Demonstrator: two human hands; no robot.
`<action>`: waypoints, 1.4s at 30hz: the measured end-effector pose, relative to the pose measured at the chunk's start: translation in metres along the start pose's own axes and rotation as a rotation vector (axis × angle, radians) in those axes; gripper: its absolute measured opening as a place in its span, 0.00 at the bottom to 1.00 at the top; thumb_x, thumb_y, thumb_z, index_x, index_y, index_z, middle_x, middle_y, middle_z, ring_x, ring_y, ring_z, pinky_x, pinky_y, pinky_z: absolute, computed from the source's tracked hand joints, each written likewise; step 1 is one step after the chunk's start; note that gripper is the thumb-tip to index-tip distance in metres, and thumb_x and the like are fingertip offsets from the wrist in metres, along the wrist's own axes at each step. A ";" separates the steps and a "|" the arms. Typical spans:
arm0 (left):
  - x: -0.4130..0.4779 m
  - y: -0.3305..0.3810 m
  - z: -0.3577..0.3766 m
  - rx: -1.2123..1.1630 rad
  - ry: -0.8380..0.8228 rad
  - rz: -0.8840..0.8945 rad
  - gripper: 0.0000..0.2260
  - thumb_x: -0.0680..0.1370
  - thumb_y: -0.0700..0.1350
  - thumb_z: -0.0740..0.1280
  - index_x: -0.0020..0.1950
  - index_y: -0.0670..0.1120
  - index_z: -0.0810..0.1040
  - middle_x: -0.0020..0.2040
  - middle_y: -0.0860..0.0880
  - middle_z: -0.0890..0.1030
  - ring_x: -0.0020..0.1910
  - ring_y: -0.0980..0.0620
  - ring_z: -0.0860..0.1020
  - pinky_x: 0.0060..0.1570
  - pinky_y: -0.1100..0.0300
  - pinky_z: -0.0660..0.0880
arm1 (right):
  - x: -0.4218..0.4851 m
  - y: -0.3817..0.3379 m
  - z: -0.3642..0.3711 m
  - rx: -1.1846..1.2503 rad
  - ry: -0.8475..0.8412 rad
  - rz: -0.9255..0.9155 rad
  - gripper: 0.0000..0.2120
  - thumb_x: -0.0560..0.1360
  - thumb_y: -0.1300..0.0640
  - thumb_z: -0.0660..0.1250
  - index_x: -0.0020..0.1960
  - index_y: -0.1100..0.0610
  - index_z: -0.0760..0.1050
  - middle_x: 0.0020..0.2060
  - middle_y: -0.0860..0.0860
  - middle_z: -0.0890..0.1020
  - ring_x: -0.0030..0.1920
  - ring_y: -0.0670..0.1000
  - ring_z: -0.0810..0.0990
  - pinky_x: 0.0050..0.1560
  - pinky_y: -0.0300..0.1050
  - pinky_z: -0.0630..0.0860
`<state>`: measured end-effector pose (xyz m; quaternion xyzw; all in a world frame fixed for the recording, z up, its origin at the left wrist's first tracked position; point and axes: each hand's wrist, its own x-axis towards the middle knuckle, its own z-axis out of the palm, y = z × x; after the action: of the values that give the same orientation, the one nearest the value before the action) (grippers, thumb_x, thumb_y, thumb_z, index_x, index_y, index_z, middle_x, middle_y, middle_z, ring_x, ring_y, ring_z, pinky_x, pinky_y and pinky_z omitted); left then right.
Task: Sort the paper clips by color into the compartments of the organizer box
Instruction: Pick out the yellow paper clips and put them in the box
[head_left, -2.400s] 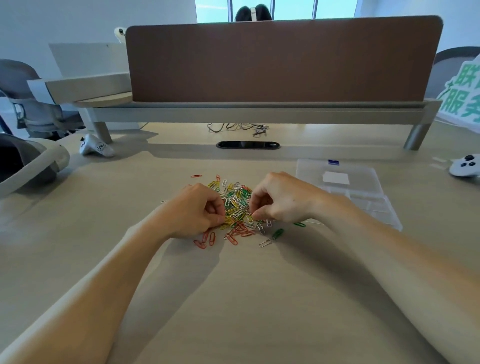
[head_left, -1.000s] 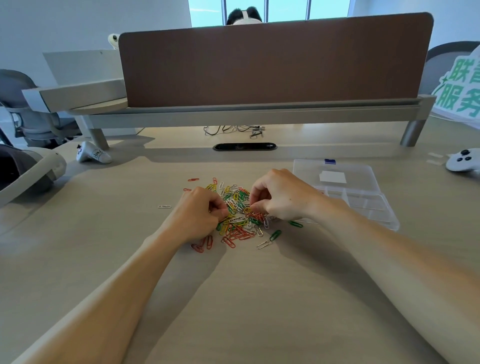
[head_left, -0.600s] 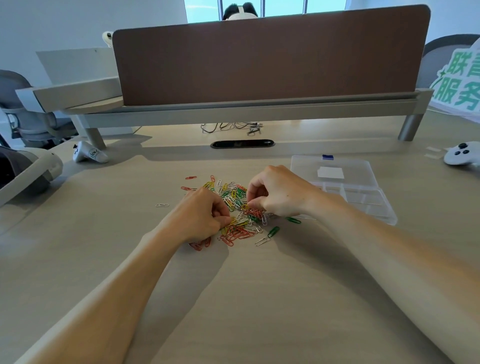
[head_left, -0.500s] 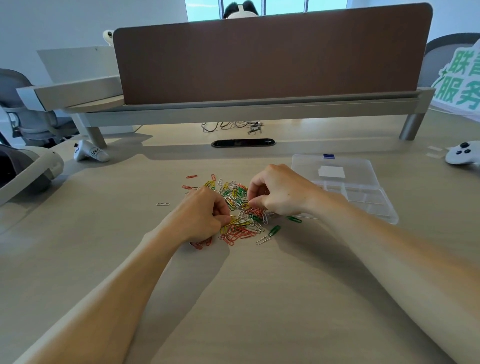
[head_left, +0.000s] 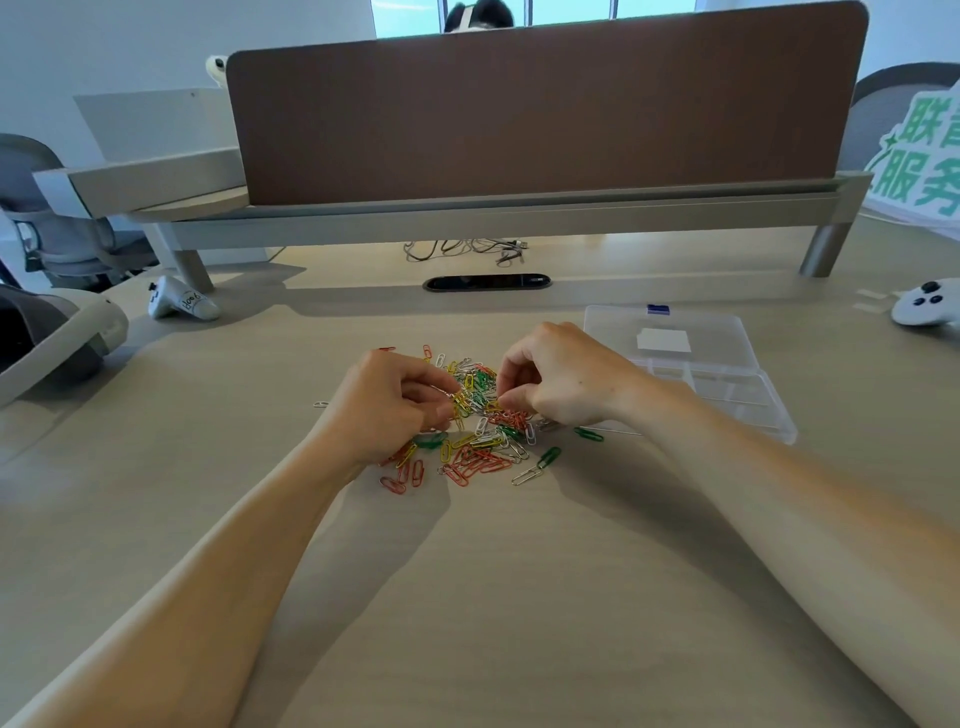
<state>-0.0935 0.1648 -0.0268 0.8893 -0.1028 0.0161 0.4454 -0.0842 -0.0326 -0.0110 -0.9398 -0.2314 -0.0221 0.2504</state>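
Both hands are working in the paper clips (head_left: 480, 431) on the tabletop (head_left: 467, 597). Left hand (head_left: 387, 410): fingers curled, thumb and forefinger closing together on clips at the pile's left edge, among the yellow ones. Right hand (head_left: 558, 382): fingers curled, fingertips pinching into the pile's far right side above a cluster of red ones. Which clip each pinch is holding is too small to tell.

Location: the clips are lying in one mixed heap of red, yellow, green and white between my hands. The organizer box (head_left: 748, 410) is sitting, apparently open, just right of my right wrist. I am seeing no clip in its compartments, so I am judging the sorting barely begun.

Risks: clips are overlapping and may be hooked together, so lifting one could drag a wrong colour along; the green-and-white pair (head_left: 537, 465) at the near edge is looking joined. My right forearm is passing close to the box's near corner and to a loose green clip (head_left: 588, 434); a careless swing could nudge the box or sweep that clip away. One stray white clip (head_left: 320, 404) is lying well apart on the left and could get overlooked.
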 end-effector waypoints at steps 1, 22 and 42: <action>-0.001 0.001 0.000 -0.028 -0.008 -0.010 0.09 0.73 0.33 0.71 0.47 0.46 0.83 0.36 0.48 0.85 0.35 0.56 0.83 0.39 0.66 0.80 | 0.000 0.000 0.000 0.002 0.002 -0.001 0.01 0.73 0.58 0.73 0.44 0.54 0.83 0.32 0.42 0.78 0.34 0.39 0.75 0.35 0.32 0.69; 0.021 0.045 0.016 -0.022 -0.209 0.052 0.02 0.75 0.36 0.70 0.45 0.41 0.81 0.36 0.44 0.84 0.38 0.49 0.84 0.38 0.63 0.80 | -0.034 0.048 -0.059 0.168 0.093 0.156 0.03 0.73 0.60 0.73 0.41 0.59 0.82 0.34 0.56 0.84 0.33 0.57 0.82 0.40 0.48 0.81; 0.061 0.078 0.071 0.184 -0.171 0.232 0.02 0.74 0.43 0.72 0.45 0.47 0.84 0.37 0.50 0.84 0.35 0.55 0.80 0.39 0.61 0.79 | -0.037 0.085 -0.068 0.193 0.099 0.289 0.01 0.72 0.60 0.74 0.42 0.58 0.83 0.35 0.54 0.85 0.36 0.53 0.84 0.41 0.46 0.83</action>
<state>-0.0539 0.0525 -0.0003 0.9065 -0.2404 0.0010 0.3470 -0.0743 -0.1465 0.0032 -0.9326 -0.0822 -0.0096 0.3512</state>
